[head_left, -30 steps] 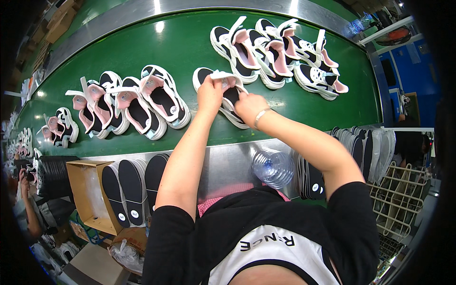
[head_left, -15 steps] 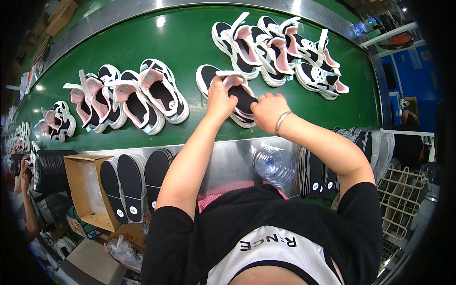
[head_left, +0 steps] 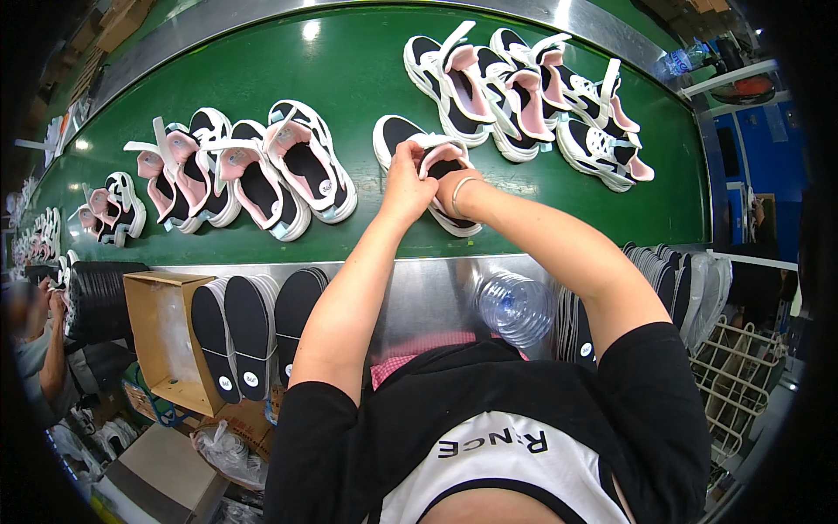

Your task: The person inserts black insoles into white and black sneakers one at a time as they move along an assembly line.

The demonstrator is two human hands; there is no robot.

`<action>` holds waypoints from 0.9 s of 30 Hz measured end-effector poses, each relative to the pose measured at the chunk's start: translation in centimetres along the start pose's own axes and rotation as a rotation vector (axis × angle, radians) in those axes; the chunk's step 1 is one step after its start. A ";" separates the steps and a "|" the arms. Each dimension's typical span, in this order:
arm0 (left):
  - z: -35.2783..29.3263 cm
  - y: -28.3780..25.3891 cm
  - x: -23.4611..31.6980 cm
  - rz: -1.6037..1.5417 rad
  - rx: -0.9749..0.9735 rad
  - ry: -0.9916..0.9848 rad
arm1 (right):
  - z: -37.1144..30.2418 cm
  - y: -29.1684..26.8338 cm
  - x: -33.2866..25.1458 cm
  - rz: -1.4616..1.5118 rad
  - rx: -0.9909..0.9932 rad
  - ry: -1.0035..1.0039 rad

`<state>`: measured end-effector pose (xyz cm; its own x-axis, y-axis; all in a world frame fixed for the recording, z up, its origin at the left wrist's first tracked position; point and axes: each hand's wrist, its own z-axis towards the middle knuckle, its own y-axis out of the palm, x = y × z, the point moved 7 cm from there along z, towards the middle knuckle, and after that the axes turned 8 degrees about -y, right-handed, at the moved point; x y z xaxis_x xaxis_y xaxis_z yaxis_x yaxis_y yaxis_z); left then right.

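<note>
A black and white sneaker with pink lining [head_left: 397, 133] lies on the green work surface in front of me, toe pointing away. My left hand [head_left: 408, 185] is closed on its collar and tongue at the left side. My right hand [head_left: 456, 192], with a bangle at the wrist, reaches down into the shoe opening. Its fingers are hidden inside, over the dark insole [head_left: 443, 168], of which only a small part shows. Matching sneakers stand to the left [head_left: 305, 166] and at the far right [head_left: 454, 87].
Along the near metal ledge [head_left: 410, 301] lie bundles of black insoles [head_left: 249, 332], a cardboard box [head_left: 170, 341] and a large clear plastic bottle [head_left: 515, 306]. More insoles [head_left: 567, 323] stand right of it. A wire rack [head_left: 738, 375] is at the right. Another person [head_left: 48, 349] works at far left.
My right hand has moved left and deeper into the shoe; the insole's heel end it gripped at the opening no longer shows. My left hand keeps its hold on the collar.
</note>
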<state>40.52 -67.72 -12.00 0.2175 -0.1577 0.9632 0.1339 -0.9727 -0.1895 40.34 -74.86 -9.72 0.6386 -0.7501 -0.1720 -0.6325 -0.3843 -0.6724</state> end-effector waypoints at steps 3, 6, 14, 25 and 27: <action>0.0 0.9 1.0 0.073 -0.032 0.033 | 7.0 7.0 5.1 -0.135 -0.269 0.021; 0.1 0.1 -0.4 0.104 -0.014 0.037 | 4.5 3.2 1.9 -0.253 0.024 0.037; -0.2 0.3 0.3 0.107 -0.016 0.068 | 2.5 2.6 1.4 -0.375 0.041 -0.006; -0.5 0.8 0.5 0.168 0.041 0.112 | -1.7 5.5 1.8 -0.134 -0.109 -0.090; -0.7 0.7 0.7 0.215 0.062 0.139 | -1.5 5.6 1.9 -0.142 -0.136 -0.093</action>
<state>40.09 -68.64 -11.34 0.1133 -0.3860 0.9155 0.1587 -0.9026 -0.4002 37.35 -79.25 -12.77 0.7590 -0.6329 -0.1528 -0.5830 -0.5562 -0.5922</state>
